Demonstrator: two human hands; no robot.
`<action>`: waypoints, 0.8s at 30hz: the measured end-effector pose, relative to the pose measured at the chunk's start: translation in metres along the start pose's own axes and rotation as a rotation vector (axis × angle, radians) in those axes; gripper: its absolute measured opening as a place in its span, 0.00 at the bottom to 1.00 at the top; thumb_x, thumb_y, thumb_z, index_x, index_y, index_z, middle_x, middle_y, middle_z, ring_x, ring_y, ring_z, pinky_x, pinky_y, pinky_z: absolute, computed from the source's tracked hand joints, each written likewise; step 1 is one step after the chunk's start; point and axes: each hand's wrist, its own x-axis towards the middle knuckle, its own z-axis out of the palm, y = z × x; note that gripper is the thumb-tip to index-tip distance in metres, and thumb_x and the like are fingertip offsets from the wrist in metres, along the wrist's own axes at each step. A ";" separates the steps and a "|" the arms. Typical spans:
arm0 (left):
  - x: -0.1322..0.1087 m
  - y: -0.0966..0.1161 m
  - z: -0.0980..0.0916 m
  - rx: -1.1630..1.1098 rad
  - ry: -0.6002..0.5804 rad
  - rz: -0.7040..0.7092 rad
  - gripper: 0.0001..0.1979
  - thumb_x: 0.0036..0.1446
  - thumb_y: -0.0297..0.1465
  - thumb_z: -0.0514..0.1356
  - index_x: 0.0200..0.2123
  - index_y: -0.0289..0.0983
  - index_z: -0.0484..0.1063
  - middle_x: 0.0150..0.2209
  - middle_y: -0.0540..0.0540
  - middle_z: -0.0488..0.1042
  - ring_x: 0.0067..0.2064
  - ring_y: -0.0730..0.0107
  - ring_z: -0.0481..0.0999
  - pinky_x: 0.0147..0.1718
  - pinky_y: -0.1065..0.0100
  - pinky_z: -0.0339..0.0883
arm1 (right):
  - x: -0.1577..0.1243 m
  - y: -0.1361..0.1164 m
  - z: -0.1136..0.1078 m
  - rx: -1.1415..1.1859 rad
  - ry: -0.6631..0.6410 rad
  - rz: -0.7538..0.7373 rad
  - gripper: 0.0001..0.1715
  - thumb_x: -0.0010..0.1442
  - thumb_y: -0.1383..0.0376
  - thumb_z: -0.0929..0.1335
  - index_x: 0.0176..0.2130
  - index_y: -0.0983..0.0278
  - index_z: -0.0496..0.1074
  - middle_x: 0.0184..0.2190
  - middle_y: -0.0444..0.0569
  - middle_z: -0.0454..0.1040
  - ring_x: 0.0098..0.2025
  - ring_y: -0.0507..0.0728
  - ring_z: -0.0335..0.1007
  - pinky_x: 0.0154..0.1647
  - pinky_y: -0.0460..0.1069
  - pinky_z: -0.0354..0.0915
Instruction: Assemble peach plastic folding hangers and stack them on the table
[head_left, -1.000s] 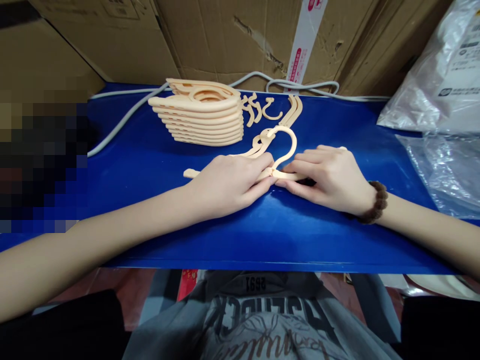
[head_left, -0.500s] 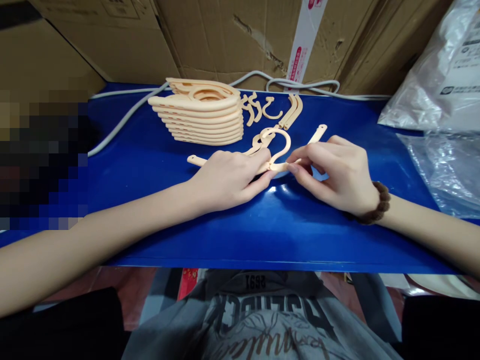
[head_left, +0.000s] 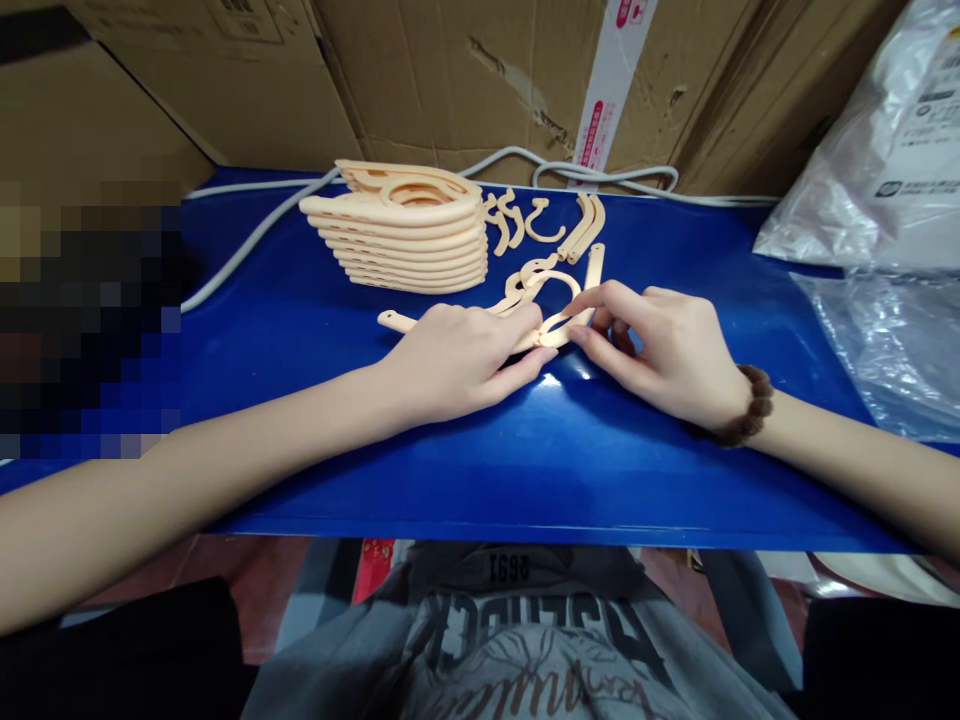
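Note:
A cream plastic folding hanger lies low over the blue table, its curved hook pointing away from me. My left hand is closed on the hanger's left arm, whose holed end sticks out past the knuckles. With thumb and forefinger, my right hand pinches the right arm, which is swung up steeply beside the hook. Most of the left arm is hidden under my left fingers. Just behind the hook, loose cream pieces lie partly covered by my left hand.
A stack of cream folded hangers stands at the back left. Beside it lie several loose hooks and curved arms. A white cable runs along the cardboard. Clear plastic bags lie at the right.
My right hand has turned the hanger's right arm upward and inward, closer to the hook. My left hand keeps its hold in nearly the same place.

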 end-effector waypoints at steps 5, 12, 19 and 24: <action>0.001 0.000 0.002 -0.012 0.006 0.006 0.18 0.73 0.42 0.50 0.45 0.36 0.73 0.37 0.42 0.82 0.33 0.59 0.81 0.26 0.66 0.51 | 0.001 0.002 0.001 0.015 -0.024 -0.048 0.16 0.74 0.57 0.63 0.49 0.63 0.75 0.29 0.44 0.79 0.27 0.53 0.70 0.36 0.49 0.61; 0.001 -0.003 0.006 -0.097 0.025 0.029 0.18 0.74 0.42 0.50 0.48 0.36 0.73 0.40 0.42 0.83 0.32 0.61 0.79 0.27 0.67 0.54 | 0.001 0.004 0.002 0.026 -0.068 -0.147 0.21 0.75 0.57 0.63 0.56 0.66 0.75 0.38 0.51 0.82 0.34 0.55 0.74 0.39 0.50 0.61; 0.002 -0.007 0.006 -0.127 0.042 0.086 0.18 0.74 0.42 0.50 0.45 0.37 0.73 0.34 0.44 0.81 0.30 0.64 0.78 0.27 0.68 0.56 | 0.001 0.005 0.002 0.019 -0.079 -0.163 0.20 0.75 0.57 0.63 0.54 0.66 0.75 0.39 0.53 0.82 0.35 0.56 0.74 0.38 0.51 0.59; 0.002 -0.009 0.007 -0.148 -0.003 0.101 0.18 0.74 0.42 0.49 0.45 0.36 0.72 0.39 0.43 0.82 0.33 0.62 0.80 0.29 0.67 0.58 | 0.001 0.006 0.002 0.056 -0.053 -0.191 0.17 0.74 0.59 0.64 0.52 0.67 0.74 0.41 0.52 0.81 0.36 0.55 0.74 0.39 0.51 0.59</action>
